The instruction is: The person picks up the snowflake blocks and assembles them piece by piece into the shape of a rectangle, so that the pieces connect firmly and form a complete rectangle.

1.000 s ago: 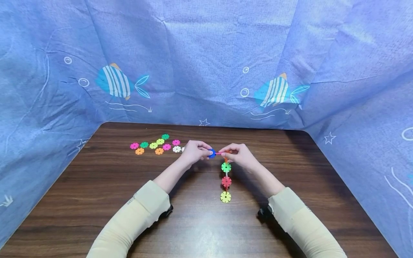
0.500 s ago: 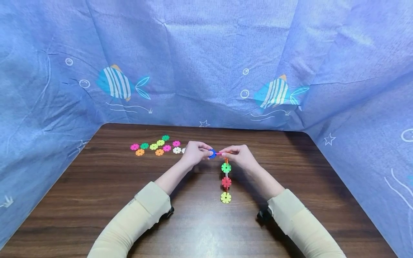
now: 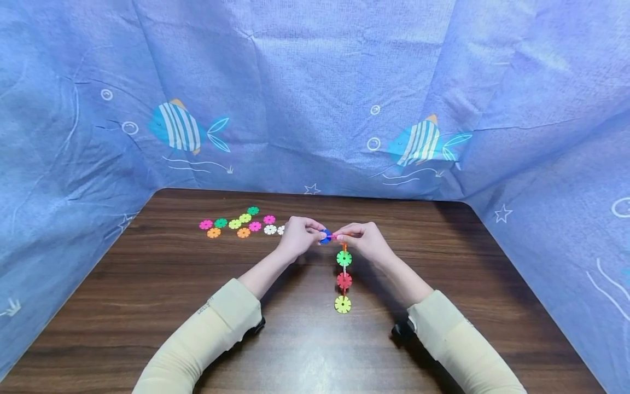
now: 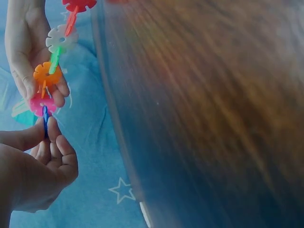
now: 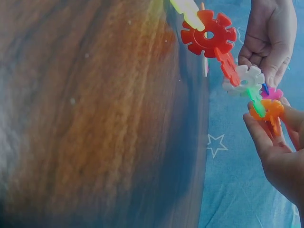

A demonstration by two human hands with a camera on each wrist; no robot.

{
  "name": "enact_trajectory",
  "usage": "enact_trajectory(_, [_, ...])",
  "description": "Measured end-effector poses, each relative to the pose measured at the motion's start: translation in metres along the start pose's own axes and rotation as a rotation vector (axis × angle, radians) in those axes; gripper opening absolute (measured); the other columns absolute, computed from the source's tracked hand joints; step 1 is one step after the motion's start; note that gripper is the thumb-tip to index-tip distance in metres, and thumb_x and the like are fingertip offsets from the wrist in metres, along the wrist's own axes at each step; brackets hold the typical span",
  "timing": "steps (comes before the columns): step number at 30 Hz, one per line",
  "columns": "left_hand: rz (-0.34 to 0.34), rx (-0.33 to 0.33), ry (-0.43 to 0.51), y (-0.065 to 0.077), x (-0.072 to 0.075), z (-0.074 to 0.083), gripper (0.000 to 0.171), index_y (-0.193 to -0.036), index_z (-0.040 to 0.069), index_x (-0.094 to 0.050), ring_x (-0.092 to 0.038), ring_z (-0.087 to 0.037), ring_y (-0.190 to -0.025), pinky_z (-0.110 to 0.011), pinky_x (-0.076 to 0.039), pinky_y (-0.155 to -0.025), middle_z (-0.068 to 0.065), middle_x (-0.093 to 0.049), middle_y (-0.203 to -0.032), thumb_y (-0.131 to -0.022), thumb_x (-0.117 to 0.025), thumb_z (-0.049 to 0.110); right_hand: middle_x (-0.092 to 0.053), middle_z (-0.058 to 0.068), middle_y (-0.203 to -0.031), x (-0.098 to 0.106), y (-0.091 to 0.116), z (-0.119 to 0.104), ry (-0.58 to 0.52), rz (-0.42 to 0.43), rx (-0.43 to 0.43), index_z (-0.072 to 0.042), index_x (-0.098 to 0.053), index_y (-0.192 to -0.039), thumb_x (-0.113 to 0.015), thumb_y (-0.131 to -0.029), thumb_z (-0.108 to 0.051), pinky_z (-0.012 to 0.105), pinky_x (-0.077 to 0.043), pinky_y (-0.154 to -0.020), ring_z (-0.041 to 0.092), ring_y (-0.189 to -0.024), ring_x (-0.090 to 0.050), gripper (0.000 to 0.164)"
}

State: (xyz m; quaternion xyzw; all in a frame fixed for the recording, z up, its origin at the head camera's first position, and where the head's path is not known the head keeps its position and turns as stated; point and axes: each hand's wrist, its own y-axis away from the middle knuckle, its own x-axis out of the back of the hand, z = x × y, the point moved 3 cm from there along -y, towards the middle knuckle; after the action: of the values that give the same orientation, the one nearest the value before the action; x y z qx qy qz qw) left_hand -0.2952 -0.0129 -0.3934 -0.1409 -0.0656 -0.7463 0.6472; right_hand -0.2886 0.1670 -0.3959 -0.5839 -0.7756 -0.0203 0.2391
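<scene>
My left hand (image 3: 297, 239) pinches a blue notched plastic disc (image 4: 45, 124) between thumb and fingertips. Facing it, my right hand (image 3: 366, 241) holds a pink notched disc (image 4: 40, 104) by its far side. In the left wrist view the blue disc stands edge-on, its tip overlapping the pink disc's rim. From the pink disc runs a chain of interlocked discs: orange (image 5: 270, 110), green (image 3: 344, 258), white (image 5: 249, 78), two red ones including a face-on red disc (image 5: 209, 34), and yellow (image 3: 342, 305) at the near end. My right fingers partly cover the orange one.
Loose discs lie at the back left of the brown wooden table (image 3: 162, 284), among them a dark green disc (image 3: 253, 210), an orange disc (image 3: 243, 233) and a white disc (image 3: 270, 230). Another white one is partly behind my left hand. A blue fish-print cloth (image 3: 315, 98) surrounds the table.
The blue and pink discs overlap more in the head view than before. The chain's near end has shifted slightly toward me and left. Both hands keep their grip; the loose discs stay put.
</scene>
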Motion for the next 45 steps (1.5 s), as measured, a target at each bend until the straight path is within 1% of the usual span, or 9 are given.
enact_trajectory(8, [-0.04, 0.015, -0.024, -0.002, 0.006, -0.004, 0.012, -0.091, -0.001, -0.072, -0.069, -0.017, -0.068, -0.044, -0.056, -0.072, -0.014, -0.072, -0.081, -0.08, -0.073, 0.004, -0.071, 0.02, -0.086, -0.003, -0.002, -0.006, -0.011, -0.07, -0.047, 0.007, -0.07, -0.097, -0.066, -0.086, -0.002, 0.021, -0.048, -0.06, 0.016, -0.072, -0.062, 0.015])
enact_trajectory(12, [-0.097, -0.04, -0.149, -0.004, 0.014, -0.002, 0.02, -0.097, 0.002, -0.071, -0.07, -0.02, -0.077, -0.037, -0.056, -0.072, -0.01, -0.073, -0.085, -0.083, -0.073, 0.017, -0.07, 0.014, -0.08, -0.003, -0.004, -0.003, -0.001, -0.091, -0.069, 0.005, -0.069, -0.099, -0.065, -0.087, -0.004, 0.024, -0.046, -0.056, 0.02, -0.066, -0.059, 0.015])
enact_trajectory(17, [-0.125, -0.151, -0.39, -0.005, 0.04, 0.003, 0.032, -0.105, 0.006, -0.07, -0.068, -0.018, -0.087, -0.032, -0.053, -0.075, -0.007, -0.073, -0.092, -0.083, -0.073, 0.029, -0.069, 0.024, -0.089, -0.001, -0.003, 0.005, 0.004, -0.081, -0.072, 0.0, -0.071, -0.101, -0.066, -0.088, -0.008, 0.023, -0.048, -0.059, 0.022, -0.07, -0.064, 0.016])
enact_trajectory(25, [-0.213, -0.219, -0.53, -0.012, 0.088, -0.004, 0.037, -0.111, 0.004, -0.066, -0.062, -0.027, -0.1, -0.039, -0.048, -0.087, -0.013, -0.068, -0.107, -0.081, -0.075, 0.024, -0.068, 0.028, -0.091, 0.002, -0.001, 0.009, -0.046, -0.082, -0.082, 0.006, -0.068, -0.104, -0.065, -0.088, -0.006, 0.026, -0.054, -0.064, 0.025, -0.079, -0.069, 0.02])
enact_trajectory(29, [-0.234, -0.284, -0.572, -0.014, 0.106, -0.011, 0.038, -0.111, 0.002, -0.066, -0.061, -0.031, -0.102, -0.044, -0.046, -0.09, -0.015, -0.068, -0.109, -0.079, -0.076, 0.019, -0.066, 0.032, -0.092, 0.003, -0.002, 0.011, -0.078, -0.073, -0.104, 0.008, -0.067, -0.104, -0.063, -0.089, -0.004, 0.027, -0.055, -0.069, 0.019, -0.076, -0.068, 0.02])
enact_trajectory(33, [-0.244, -0.359, -0.621, -0.016, 0.12, -0.018, 0.037, -0.11, 0.001, -0.067, -0.061, -0.032, -0.1, -0.045, -0.045, -0.09, -0.015, -0.068, -0.108, -0.077, -0.078, 0.016, -0.067, 0.031, -0.093, 0.004, -0.003, 0.013, -0.096, -0.062, -0.129, 0.01, -0.066, -0.105, -0.062, -0.089, -0.002, 0.026, -0.055, -0.069, 0.026, -0.079, -0.069, 0.02])
enact_trajectory(37, [-0.251, -0.342, -0.697, -0.018, 0.127, -0.03, 0.039, -0.113, 0.005, -0.067, -0.053, -0.035, -0.105, -0.048, -0.037, -0.093, -0.012, -0.067, -0.112, -0.077, -0.078, 0.018, -0.068, 0.029, -0.092, 0.004, -0.003, 0.017, -0.079, -0.051, -0.134, 0.008, -0.068, -0.103, -0.064, -0.088, -0.003, 0.025, -0.055, -0.066, 0.034, -0.082, -0.068, 0.019])
enact_trajectory(41, [-0.269, -0.282, -0.732, -0.022, 0.128, -0.041, 0.041, -0.116, 0.009, -0.067, -0.044, -0.032, -0.109, -0.052, -0.031, -0.092, -0.009, -0.066, -0.116, -0.077, -0.078, 0.017, -0.067, 0.03, -0.086, 0.003, -0.003, 0.018, -0.036, -0.047, -0.116, 0.003, -0.07, -0.101, -0.069, -0.085, -0.008, 0.028, -0.053, -0.061, 0.02, -0.068, -0.065, 0.019])
enact_trajectory(45, [-0.289, -0.288, -0.756, -0.029, 0.126, -0.049, 0.04, -0.114, 0.009, -0.068, -0.044, -0.031, -0.11, -0.051, -0.03, -0.092, -0.009, -0.066, -0.116, -0.076, -0.078, 0.015, -0.066, 0.027, -0.078, 0.001, -0.004, 0.016, -0.003, -0.043, -0.096, 0.001, -0.071, -0.099, -0.072, -0.083, -0.011, 0.027, -0.048, -0.055, 0.01, -0.059, -0.057, 0.02])
